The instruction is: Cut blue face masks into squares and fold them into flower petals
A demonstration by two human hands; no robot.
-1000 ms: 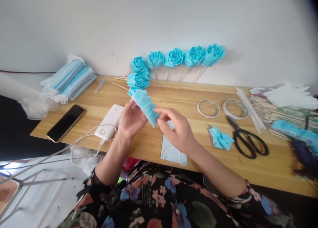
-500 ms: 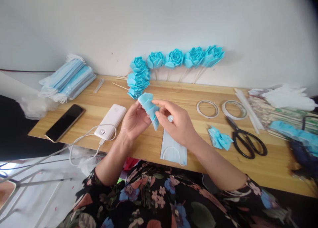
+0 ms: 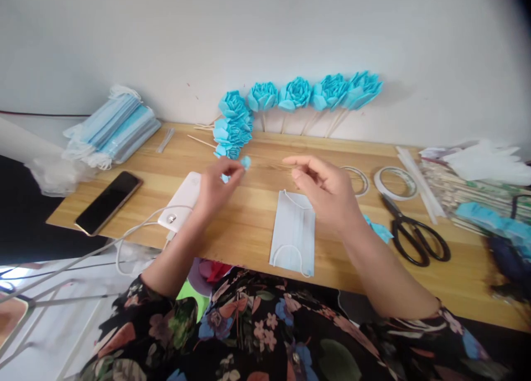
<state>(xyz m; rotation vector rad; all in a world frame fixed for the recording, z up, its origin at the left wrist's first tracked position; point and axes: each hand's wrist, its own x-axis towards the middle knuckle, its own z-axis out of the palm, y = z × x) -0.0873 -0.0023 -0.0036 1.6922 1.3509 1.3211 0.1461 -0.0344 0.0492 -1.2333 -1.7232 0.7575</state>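
My left hand (image 3: 219, 184) is closed in a pinch on a folded light-blue piece of mask fabric (image 3: 246, 162). Only small bits of that piece show past my fingers; the rest is hidden. Apart from it, my right hand (image 3: 327, 190) hovers above the table with its index finger stretched out and the thumb lower down; I see nothing held in it. Below my right hand lies a flat light-blue face mask (image 3: 292, 234) with white ear loops. A crumpled blue piece of fabric (image 3: 381, 230) is partly covered by my right wrist.
Blue fabric roses (image 3: 295, 93) on sticks line the wall. A stack of masks (image 3: 114, 129), a phone (image 3: 108, 202) and a white power bank (image 3: 182, 201) with a cable are at left. Tape rolls (image 3: 396, 196), black-handled scissors (image 3: 415, 237) and bundled sticks (image 3: 456, 190) are at right.
My hands have moved apart, the right one going right and off the blue piece, which stays in my left hand. The flat mask now shows more fully.
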